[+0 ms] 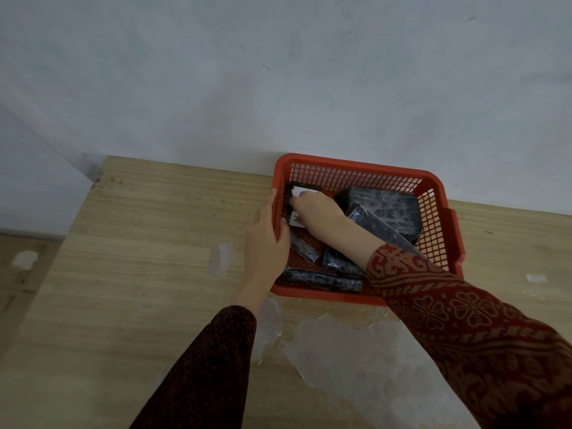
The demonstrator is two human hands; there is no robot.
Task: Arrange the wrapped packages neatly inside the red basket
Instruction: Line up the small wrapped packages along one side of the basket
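Labelled package (pixel 301 193) under right hand (pixel 315 212), left hand (pixel 267 239) on red basket (pixel 356 171) wall.

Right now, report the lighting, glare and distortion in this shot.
Head view: dim, flat light; glare streaks the large black plastic-wrapped package in the red mesh plastic basket; wide-angle bending curves the light wooden table edges; the patterned sleeves at the bottom look soft.

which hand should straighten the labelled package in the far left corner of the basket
Right. The right hand is already inside the red basket, on the labelled package; the left hand grips the basket's left wall.
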